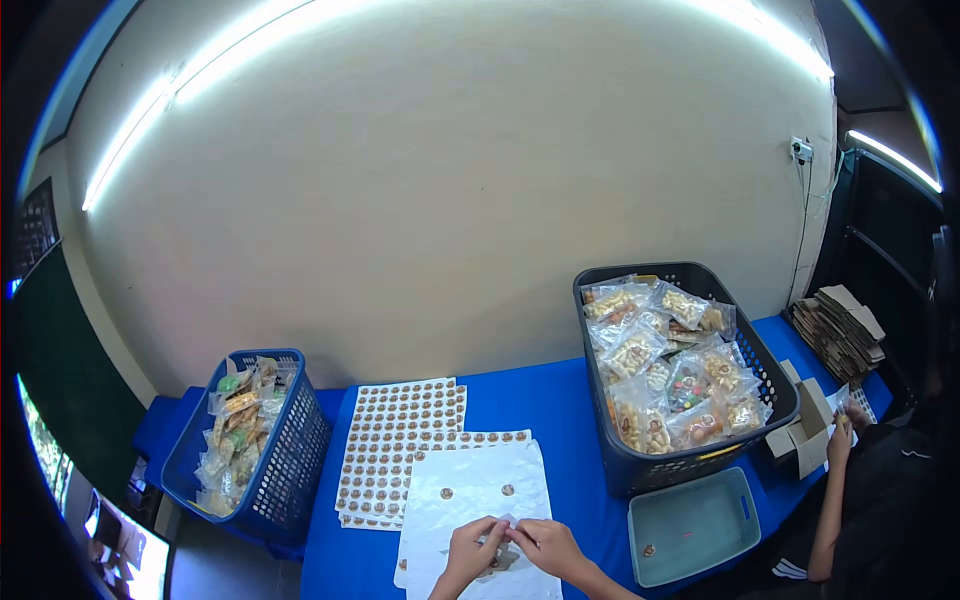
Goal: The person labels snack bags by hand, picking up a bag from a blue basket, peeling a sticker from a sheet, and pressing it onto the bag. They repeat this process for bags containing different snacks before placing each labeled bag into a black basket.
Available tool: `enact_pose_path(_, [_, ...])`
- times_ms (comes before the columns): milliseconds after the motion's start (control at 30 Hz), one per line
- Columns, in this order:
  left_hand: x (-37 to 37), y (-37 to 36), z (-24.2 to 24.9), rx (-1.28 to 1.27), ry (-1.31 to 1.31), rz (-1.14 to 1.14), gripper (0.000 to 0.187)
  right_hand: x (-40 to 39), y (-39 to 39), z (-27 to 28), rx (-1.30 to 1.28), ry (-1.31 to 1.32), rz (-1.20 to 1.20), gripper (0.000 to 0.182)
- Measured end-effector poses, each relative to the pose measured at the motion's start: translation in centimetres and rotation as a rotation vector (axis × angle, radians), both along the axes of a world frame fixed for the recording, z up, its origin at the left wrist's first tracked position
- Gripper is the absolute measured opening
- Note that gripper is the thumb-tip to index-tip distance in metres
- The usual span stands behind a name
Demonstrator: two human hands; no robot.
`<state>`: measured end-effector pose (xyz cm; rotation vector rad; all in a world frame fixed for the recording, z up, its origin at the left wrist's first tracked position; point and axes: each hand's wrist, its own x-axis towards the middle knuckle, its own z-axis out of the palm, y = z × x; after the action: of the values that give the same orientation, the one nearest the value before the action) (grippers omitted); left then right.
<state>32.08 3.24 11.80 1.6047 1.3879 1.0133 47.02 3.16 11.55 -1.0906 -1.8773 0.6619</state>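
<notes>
My left hand [470, 553] and my right hand [549, 549] meet above a white sheet [475, 480], with thumbs and fingertips pinched close together. Both pinch the top of a small clear plastic bag [500, 563]; brownish contents show below the fingers, and much of the bag is hidden. Two round brown stickers [447, 493] remain on the otherwise mostly bare white sheet. Under and behind it lie sheets of round stickers [395, 440] in rows.
A blue basket [290, 480] of bagged snacks stands left. A dark basket [625, 480] heaped with snack bags stands right, behind a shallow green-grey tray [690, 575]. Another person [870, 500] holds a small packet at far right, near an open carton [790, 440] and stacked cardboard [835, 330].
</notes>
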Motion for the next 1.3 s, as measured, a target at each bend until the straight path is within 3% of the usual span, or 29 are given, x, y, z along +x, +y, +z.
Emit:
enact_pose_path(100, [-0.9,-0.4,-0.3,0.116,0.016,0.092,0.018,-0.9,-0.3,0.5,-0.132,0.014,0.044,0.025])
enact_pose_path(167, [-1.7,0.4,-0.8,0.170,-0.131,0.275,0.018,-1.5,-0.5,0.7,-0.094,0.017,0.074,0.024])
enact_pose_path(233, [-3.0,1.4,0.8,0.177,-0.118,0.368,0.023,-2.2,-0.9,0.7,-0.061,0.023,0.105,0.023])
enact_pose_path(433, [-3.2,2.0,0.9,0.264,-0.134,0.357,0.026,-2.6,-0.4,0.5,-0.089,0.060,0.144,0.021])
enact_pose_path(467, [-3.9,2.2,-0.4,0.187,-0.080,0.276,0.021,-2.5,-0.4,0.3,-0.110,0.093,0.140,0.020])
enact_pose_path(567, [-1.4,1.8,0.8,0.464,-0.260,0.328,0.036,-1.5,-0.2,-0.8,-0.096,0.209,-0.027,0.019])
enact_pose_path(600, [-1.6,1.2,0.3,0.400,-0.109,0.210,0.052,-0.8,0.0,-1.1,-0.137,0.211,-0.059,0.017])
enact_pose_path(633, [-1.3,1.2,0.0,0.482,0.000,0.071,0.050,-0.5,0.4,-1.1,-0.075,0.216,-0.103,0.017])
enact_pose_path(700, [0.2,0.7,0.1,0.368,-0.015,-0.148,0.052,0.0,1.1,-0.7,0.043,0.224,-0.187,0.016])
enact_pose_path(833, [1.7,1.4,-0.5,0.479,0.130,-0.215,0.057,-0.6,0.7,1.0,0.145,0.157,-0.199,0.015])
enact_pose_path(867, [2.1,1.5,-0.4,0.485,0.045,-0.111,0.042,-0.7,0.8,0.1,0.018,0.208,-0.120,0.021])
enact_pose_path(967, [1.4,2.4,-1.2,0.403,-0.025,0.003,0.021,-0.3,0.7,0.5,0.113,-0.016,-0.171,0.029])
enact_pose_path(1000, [1.3,2.6,-1.0,0.406,-0.011,0.094,0.010,-0.2,0.9,0.7,0.140,-0.034,-0.244,0.040])
enact_pose_path(1100, [0.1,3.2,-1.4,0.354,-0.018,0.033,0.010,0.1,1.2,3.5,0.260,-0.265,-0.438,0.046])
enact_pose_path(1133, [0.1,3.2,-1.4,0.367,0.015,-0.002,0.010,0.1,1.5,4.3,0.362,-0.293,-0.444,0.034])
enact_pose_path(1233, [-0.4,3.2,-1.2,0.416,0.123,-0.039,0.009,0.1,2.5,2.0,0.200,-0.279,-0.100,0.018])
enact_pose_path(1300, [-0.9,3.3,-0.9,0.463,0.202,0.022,0.008,-0.9,2.4,1.8,0.271,-0.161,-0.150,0.008])
